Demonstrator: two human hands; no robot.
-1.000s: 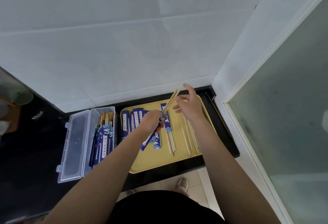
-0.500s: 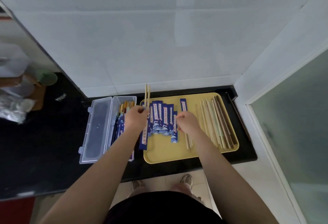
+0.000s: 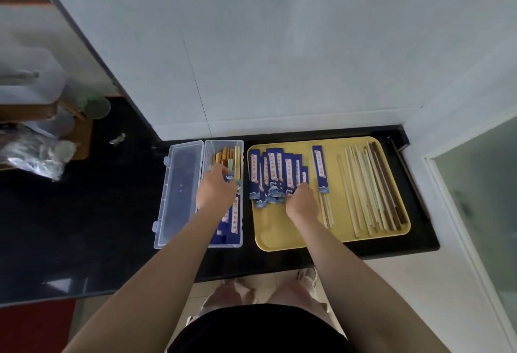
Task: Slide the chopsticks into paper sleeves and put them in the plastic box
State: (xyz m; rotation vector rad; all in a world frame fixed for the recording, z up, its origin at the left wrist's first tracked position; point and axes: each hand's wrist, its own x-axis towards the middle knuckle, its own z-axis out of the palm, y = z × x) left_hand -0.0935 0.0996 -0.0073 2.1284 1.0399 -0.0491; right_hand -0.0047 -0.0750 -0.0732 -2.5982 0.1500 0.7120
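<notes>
A clear plastic box (image 3: 241, 238) with its lid (image 3: 179, 190) folded open to the left lies on the black counter and holds several sleeved chopsticks. My left hand (image 3: 215, 189) is inside the box, its fingers curled on a blue-sleeved pair (image 3: 234, 214) along the right wall. To the right, a yellow tray (image 3: 279, 231) carries a fan of blue paper sleeves (image 3: 272, 170), one sleeved pair (image 3: 320, 169) and a row of loose chopsticks (image 3: 369, 190). My right hand (image 3: 300, 200) rests at the near ends of the sleeves, fingertips pinching one.
The black counter (image 3: 112, 226) runs left to a green cup (image 3: 98, 106), a crumpled plastic bag (image 3: 33, 156) and a wooden board. A white tiled wall stands behind. A frosted glass door (image 3: 481, 212) closes the right side. My legs show below the counter edge.
My left hand carried the sleeved pair from above the tray's left edge down into the box. My right hand stayed at the near ends of the sleeves. The view shifted right.
</notes>
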